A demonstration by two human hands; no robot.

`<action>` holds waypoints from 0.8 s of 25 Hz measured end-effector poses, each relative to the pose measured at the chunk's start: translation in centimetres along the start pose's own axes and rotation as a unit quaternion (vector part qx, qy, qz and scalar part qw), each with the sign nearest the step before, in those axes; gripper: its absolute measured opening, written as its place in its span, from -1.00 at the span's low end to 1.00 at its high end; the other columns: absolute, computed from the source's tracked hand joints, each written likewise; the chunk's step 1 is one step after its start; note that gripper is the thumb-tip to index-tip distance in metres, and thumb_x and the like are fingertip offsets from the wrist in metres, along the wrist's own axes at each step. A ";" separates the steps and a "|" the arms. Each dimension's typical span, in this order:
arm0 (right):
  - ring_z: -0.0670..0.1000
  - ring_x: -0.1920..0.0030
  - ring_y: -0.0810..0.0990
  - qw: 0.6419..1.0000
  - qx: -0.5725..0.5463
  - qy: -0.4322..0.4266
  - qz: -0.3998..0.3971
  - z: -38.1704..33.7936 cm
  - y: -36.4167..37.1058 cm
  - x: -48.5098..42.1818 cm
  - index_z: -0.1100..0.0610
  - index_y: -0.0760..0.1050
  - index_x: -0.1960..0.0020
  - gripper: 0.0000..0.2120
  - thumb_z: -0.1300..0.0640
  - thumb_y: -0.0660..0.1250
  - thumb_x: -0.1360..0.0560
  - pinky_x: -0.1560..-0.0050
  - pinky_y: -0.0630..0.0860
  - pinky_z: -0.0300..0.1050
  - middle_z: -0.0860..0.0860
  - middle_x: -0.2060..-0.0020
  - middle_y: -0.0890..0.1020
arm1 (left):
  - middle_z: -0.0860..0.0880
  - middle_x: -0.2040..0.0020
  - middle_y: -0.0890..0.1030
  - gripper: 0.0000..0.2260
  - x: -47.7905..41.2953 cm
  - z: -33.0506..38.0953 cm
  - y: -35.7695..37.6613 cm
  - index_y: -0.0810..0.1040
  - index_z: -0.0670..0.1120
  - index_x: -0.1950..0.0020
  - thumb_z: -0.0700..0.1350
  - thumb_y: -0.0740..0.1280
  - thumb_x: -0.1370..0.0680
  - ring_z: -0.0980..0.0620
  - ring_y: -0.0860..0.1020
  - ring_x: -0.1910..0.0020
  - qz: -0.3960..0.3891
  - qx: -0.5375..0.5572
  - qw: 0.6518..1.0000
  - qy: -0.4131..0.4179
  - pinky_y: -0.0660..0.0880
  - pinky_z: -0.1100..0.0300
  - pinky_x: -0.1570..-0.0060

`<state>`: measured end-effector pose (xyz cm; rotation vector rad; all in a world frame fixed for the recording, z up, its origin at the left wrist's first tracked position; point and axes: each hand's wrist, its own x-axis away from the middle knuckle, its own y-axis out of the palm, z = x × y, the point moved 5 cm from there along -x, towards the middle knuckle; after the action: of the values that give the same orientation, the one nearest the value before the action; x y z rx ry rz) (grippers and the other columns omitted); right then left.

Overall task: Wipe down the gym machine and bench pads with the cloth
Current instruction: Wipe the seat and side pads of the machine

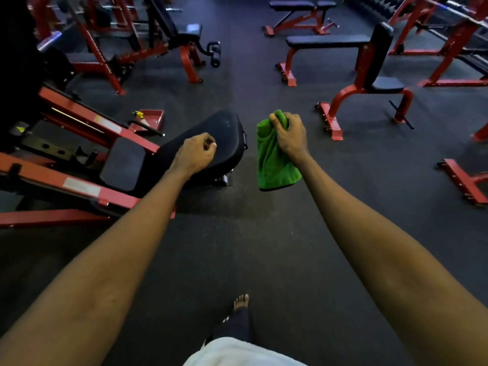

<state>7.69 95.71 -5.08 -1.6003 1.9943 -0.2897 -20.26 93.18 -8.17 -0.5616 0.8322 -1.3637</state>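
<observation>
Cloth (272,159), green, hangs from the right grip (289,136) just right of the pad (224,133), apart from it and clear of the floor (250,233). The right grip is curled tight round the bunched top of the cloth; the rest drapes down under the hand, with its lower edge level with the pad's near end.

The pad is black, long and tilted, and belongs to the red-framed machine (87,128) that runs off to the left of it. A smaller black seat (124,165) sits just left of the pad's near end, touching it or nearly so. The left grip (196,153) is over the pad's near half, fingers curled in, thumb against the forefinger, holding nothing. Whether it touches the pad cannot be told.

Just left of the pad's far end a red tray (153,116) lies on the floor, with a small yellow part at its left corner. Beyond the pad to the left stands an incline bench (184,33). Beyond it to the right stands a flat bench (327,41) on red legs, with a second flat bench (301,5) farther off. Right of the pad, past the cloth, is a red chair frame with an upright black backrest (380,54). Well on the near side of the pad, a bare foot (241,301) is on the floor.
</observation>
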 end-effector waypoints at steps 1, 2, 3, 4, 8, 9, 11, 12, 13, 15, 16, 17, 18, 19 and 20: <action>0.01 0.04 0.52 1.000 0.005 0.001 -0.008 0.1 1.2 -2.2 0.13 0.57 0.02 -0.70 -0.12 0.32 -0.61 0.02 0.38 -0.16 0.07 0.03 0.52 | -0.03 -0.02 0.69 -0.81 -2.2 -0.7 0.3 0.63 0.00 -0.08 0.00 0.29 -0.55 -0.05 0.64 -0.02 -0.009 -0.001 1.000 -0.005 0.56 0.00 -0.11; 0.01 0.05 0.52 1.000 0.007 -0.001 -0.012 0.1 2.3 -4.3 0.11 0.56 0.03 -0.71 -0.12 0.32 -0.61 0.04 0.36 -0.19 0.06 0.04 0.51 | -0.03 -0.01 0.69 -0.82 -4.4 -1.3 0.5 0.63 0.00 -0.07 0.00 0.29 -0.56 -0.05 0.64 -0.01 -0.015 -0.003 1.000 -0.010 0.57 -0.01 -0.10; 0.01 0.05 0.51 1.000 0.008 -0.003 -0.015 0.3 3.3 -6.5 0.10 0.56 0.03 -0.72 -0.13 0.32 -0.60 0.05 0.33 -0.21 0.05 0.04 0.50 | -0.03 0.00 0.69 -0.83 -6.7 -2.0 0.8 0.63 0.00 -0.05 0.00 0.29 -0.56 -0.05 0.64 0.00 -0.018 -0.003 1.000 -0.014 0.57 -0.01 -0.09; 0.01 0.05 0.51 1.000 0.007 -0.002 -0.017 0.6 4.2 -8.5 0.11 0.56 0.03 -0.72 -0.12 0.33 -0.60 0.06 0.32 -0.23 0.05 0.05 0.50 | -0.02 0.01 0.69 -0.84 -8.7 -2.7 1.1 0.63 0.00 -0.04 -0.01 0.29 -0.56 -0.05 0.63 0.00 -0.018 0.002 1.000 -0.018 0.57 0.00 -0.08; 0.01 0.07 0.51 0.999 0.013 0.003 -0.032 3.1 7.3 -16.0 0.10 0.54 0.05 -0.72 -0.12 0.33 -0.61 0.09 0.29 -0.23 0.05 0.06 0.49 | -0.03 0.00 0.69 -0.83 -16.0 -5.0 3.2 0.64 -0.02 -0.03 -0.02 0.28 -0.56 -0.07 0.63 0.00 -0.029 -0.009 0.999 -0.041 0.56 0.02 -0.07; 0.02 0.07 0.52 0.999 0.014 0.006 -0.037 4.1 8.3 -18.0 0.10 0.54 0.05 -0.72 -0.12 0.32 -0.61 0.08 0.30 -0.22 0.06 0.07 0.49 | -0.03 0.00 0.69 -0.82 -17.8 -5.7 3.8 0.64 -0.02 -0.03 -0.02 0.28 -0.56 -0.07 0.63 0.00 -0.032 -0.011 0.998 -0.049 0.56 0.02 -0.06; 0.03 0.06 0.53 0.998 0.016 0.014 -0.052 6.1 10.2 -22.2 0.12 0.56 0.04 -0.70 -0.13 0.32 -0.60 0.07 0.32 -0.20 0.06 0.06 0.50 | -0.02 0.00 0.69 -0.82 -21.5 -7.1 4.9 0.64 -0.02 -0.03 -0.02 0.28 -0.57 -0.05 0.63 0.01 -0.035 -0.019 0.997 -0.062 0.56 0.03 -0.06; 0.03 0.06 0.52 0.998 0.016 0.011 -0.062 6.8 11.3 -24.5 0.11 0.56 0.04 -0.70 -0.13 0.32 -0.61 0.08 0.32 -0.20 0.06 0.05 0.50 | -0.02 -0.01 0.69 -0.82 -23.4 -7.8 5.5 0.65 -0.02 -0.04 -0.02 0.28 -0.57 -0.05 0.63 0.00 -0.031 -0.022 0.997 -0.069 0.56 0.04 -0.05; 0.02 0.07 0.52 0.997 0.016 0.007 -0.072 7.5 12.2 -26.4 0.10 0.55 0.06 -0.71 -0.13 0.32 -0.61 0.08 0.31 -0.20 0.05 0.06 0.50 | -0.02 -0.01 0.68 -0.82 -25.0 -8.5 6.1 0.65 -0.02 -0.04 -0.03 0.28 -0.57 -0.05 0.63 0.00 -0.026 -0.020 0.997 -0.075 0.56 0.04 -0.06; 0.02 0.08 0.51 0.996 0.017 -0.005 -0.091 8.4 13.9 -30.8 0.05 0.52 0.09 -0.75 -0.12 0.32 -0.61 0.09 0.29 -0.23 0.04 0.08 0.49 | -0.04 -0.02 0.67 -0.82 -28.5 -9.6 7.2 0.65 -0.02 -0.03 -0.04 0.27 -0.57 -0.06 0.63 -0.02 -0.017 -0.016 0.996 -0.088 0.56 0.04 -0.07; 0.02 0.08 0.51 0.995 0.014 -0.010 -0.099 8.9 14.7 -33.2 0.04 0.51 0.10 -0.76 -0.12 0.32 -0.61 0.09 0.29 -0.23 0.03 0.08 0.49 | -0.05 -0.02 0.66 -0.82 -30.5 -10.1 7.7 0.65 -0.02 -0.02 -0.04 0.27 -0.57 -0.07 0.62 -0.02 -0.019 -0.020 0.995 -0.095 0.55 0.04 -0.07; 0.02 0.08 0.51 0.994 0.013 -0.011 -0.106 9.4 15.6 -35.5 0.04 0.51 0.09 -0.76 -0.12 0.32 -0.61 0.08 0.29 -0.23 0.03 0.07 0.49 | -0.06 -0.02 0.65 -0.82 -32.4 -10.4 8.3 0.65 -0.03 -0.02 -0.05 0.27 -0.57 -0.07 0.62 -0.02 -0.024 -0.027 0.994 -0.100 0.55 0.04 -0.07; 0.01 0.07 0.51 0.993 0.014 -0.010 -0.116 9.8 16.5 -37.5 0.04 0.51 0.07 -0.76 -0.12 0.32 -0.61 0.06 0.30 -0.22 0.03 0.06 0.49 | -0.07 -0.02 0.63 -0.82 -34.2 -10.7 8.8 0.65 -0.04 -0.02 -0.05 0.27 -0.57 -0.08 0.61 -0.02 -0.025 -0.032 0.993 -0.107 0.54 0.04 -0.07; 0.01 0.06 0.51 0.991 0.016 -0.010 -0.131 10.1 17.5 -39.6 0.07 0.53 0.05 -0.74 -0.13 0.32 -0.61 0.04 0.32 -0.20 0.04 0.05 0.50 | -0.07 -0.02 0.62 -0.82 -36.0 -11.0 9.0 0.66 -0.05 -0.03 -0.05 0.28 -0.57 -0.08 0.60 -0.02 -0.019 -0.034 0.993 -0.114 0.53 0.05 -0.07; 0.01 0.05 0.51 0.989 0.017 -0.012 -0.146 10.2 18.6 -41.6 0.10 0.55 0.03 -0.71 -0.13 0.32 -0.61 0.03 0.33 -0.19 0.05 0.03 0.51 | -0.08 -0.02 0.61 -0.82 -37.8 -11.3 9.3 0.66 -0.05 -0.03 -0.05 0.28 -0.58 -0.08 0.60 -0.02 -0.012 -0.035 0.992 -0.120 0.51 0.07 -0.07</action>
<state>3.27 141.85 -10.71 -1.8652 1.7249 -0.4101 -23.47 133.00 -15.04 -0.7766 0.6800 -1.2631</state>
